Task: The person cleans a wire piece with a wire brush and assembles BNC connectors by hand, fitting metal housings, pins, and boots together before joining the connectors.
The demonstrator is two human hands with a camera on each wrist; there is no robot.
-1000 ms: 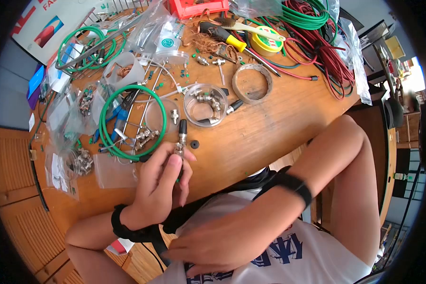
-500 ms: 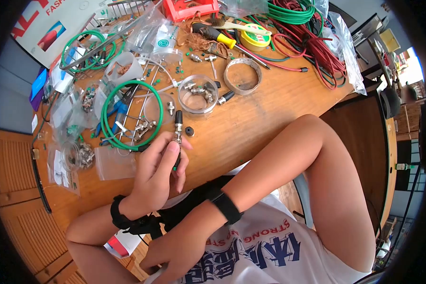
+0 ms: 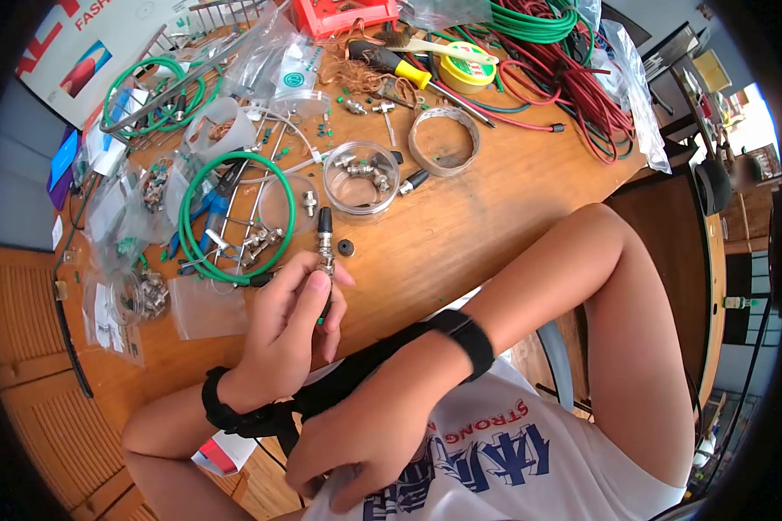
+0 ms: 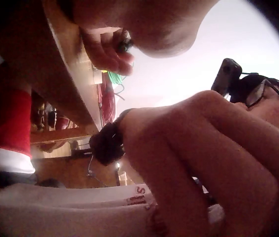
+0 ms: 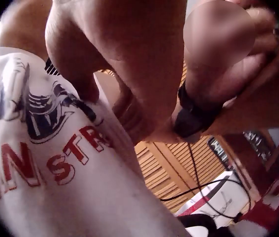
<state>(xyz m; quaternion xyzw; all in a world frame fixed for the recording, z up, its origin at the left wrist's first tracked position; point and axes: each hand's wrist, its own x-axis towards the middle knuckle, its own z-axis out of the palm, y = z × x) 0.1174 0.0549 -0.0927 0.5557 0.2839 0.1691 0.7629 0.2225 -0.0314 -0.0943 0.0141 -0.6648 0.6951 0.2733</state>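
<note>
In the head view, my left hand pinches a silver metal cable connector between thumb and fingers, near the table's front edge. Its black sleeve points up; a second black end with a bit of green shows below the fingers. Low in front of my body, my right hand grips a fold of the white printed shirt. The right wrist view has that hand's curled fingers against the shirt. A small black ring lies right of the connector.
A clear round tub of connectors stands behind, beside a tape ring. Left lie a green cable coil, blue-handled pliers and plastic bags. At the back are a screwdriver, a red bin and red cables.
My right hand has moved down and its fingers have closed on the shirt, the forearm shifting with it. My left hand keeps its pinch on the connector. The head view has shifted slightly.
</note>
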